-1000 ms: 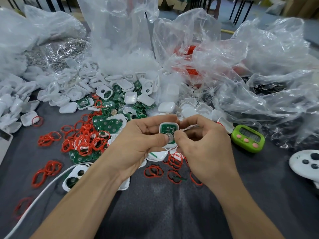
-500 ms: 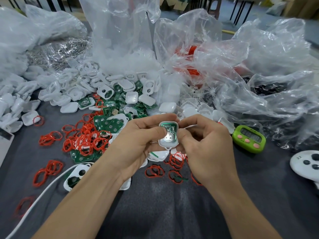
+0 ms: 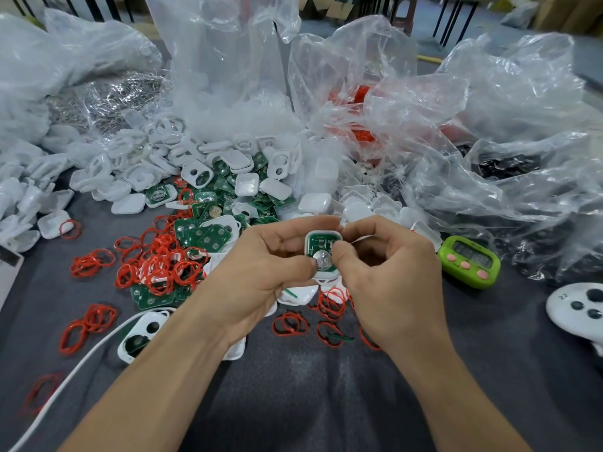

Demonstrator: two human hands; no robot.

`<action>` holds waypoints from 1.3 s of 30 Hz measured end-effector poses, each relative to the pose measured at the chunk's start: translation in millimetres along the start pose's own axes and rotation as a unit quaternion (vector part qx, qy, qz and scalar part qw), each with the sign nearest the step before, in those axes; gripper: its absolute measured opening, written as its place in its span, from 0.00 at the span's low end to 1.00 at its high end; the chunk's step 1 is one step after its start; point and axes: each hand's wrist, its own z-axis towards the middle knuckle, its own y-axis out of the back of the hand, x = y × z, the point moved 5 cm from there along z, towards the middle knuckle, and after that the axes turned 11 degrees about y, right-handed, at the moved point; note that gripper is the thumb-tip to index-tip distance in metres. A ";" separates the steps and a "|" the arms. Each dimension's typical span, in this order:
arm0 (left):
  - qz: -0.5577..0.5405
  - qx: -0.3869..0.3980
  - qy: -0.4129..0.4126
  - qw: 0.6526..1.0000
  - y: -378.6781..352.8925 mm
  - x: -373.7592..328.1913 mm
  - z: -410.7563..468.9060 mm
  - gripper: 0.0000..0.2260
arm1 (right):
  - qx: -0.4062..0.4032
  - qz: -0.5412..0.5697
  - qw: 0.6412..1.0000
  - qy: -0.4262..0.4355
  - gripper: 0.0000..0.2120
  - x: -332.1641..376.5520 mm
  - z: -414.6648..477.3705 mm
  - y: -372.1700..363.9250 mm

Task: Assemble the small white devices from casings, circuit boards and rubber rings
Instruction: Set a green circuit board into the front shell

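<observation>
Plainly, the risk sits between the two thumbs. The circuit board (image 3: pixel 318 242) lies in the open white casing (image 3: pixel 321 233), and to my eye it may not be fully seated. If I press the round silvery disc (image 3: pixel 323 260) off-centre, the board could tip up on one edge. The casing could also squirt out of so narrow a pinch and drop among the loose parts below. Pressing hard on a crooked board might bend something on it, though I cannot tell from here whether it sits flat.

My left hand (image 3: pixel 261 272) is curled and grips the casing's left side, thumb tip against the lower left of the disc and forefinger arched over the top edge. My right hand (image 3: pixel 385 282) is curled likewise and pinches the right side, its thumb laid on the board just beside the disc. Neither is free. Both grasp the same piece, held up above the grey cloth (image 3: pixel 310 386).

Directly beneath lie a few red rubber rings (image 3: pixel 331 303). To the left is a thick tangle of rings over loose green boards (image 3: pixel 208 234). Behind that, a heap of empty casings (image 3: pixel 146 164) spills from clear plastic bags (image 3: pixel 489 125). A green timer (image 3: pixel 468 261) stands just right of my right hand, with a white controller (image 3: pixel 577 308) further right at the edge. A white cable (image 3: pixel 81 370) runs off to the lower left.
</observation>
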 end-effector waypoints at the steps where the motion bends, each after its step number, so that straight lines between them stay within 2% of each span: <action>1: -0.002 -0.001 0.002 1.000 -0.3 -0.2 -0.3 0.22 | 0.000 -0.002 1.000 -0.002 0.07 -0.1 -0.1 0.3; 9: -0.016 -0.064 -0.005 0.998 -2.9 3.2 -0.7 0.16 | -0.002 -0.014 1.000 0.001 0.08 4.1 -1.7 0.5; 22: 0.044 -0.090 -0.005 0.995 -3.1 3.1 0.5 0.14 | -0.021 -0.004 0.999 -0.044 0.10 -7.2 0.8 -1.3; 28: 0.065 -0.111 -0.014 0.992 -0.3 0.4 -2.2 0.13 | 0.008 0.024 0.997 -0.067 0.08 -14.0 1.3 -3.9; 34: 0.060 -0.104 0.002 0.993 -1.0 0.8 -3.0 0.12 | 0.003 0.038 0.998 -0.055 0.10 -9.8 1.4 -2.5; 39: 0.061 -0.139 -0.003 0.988 -3.0 2.0 -1.9 0.12 | 0.004 0.028 0.999 -0.033 0.11 -7.1 1.6 -2.6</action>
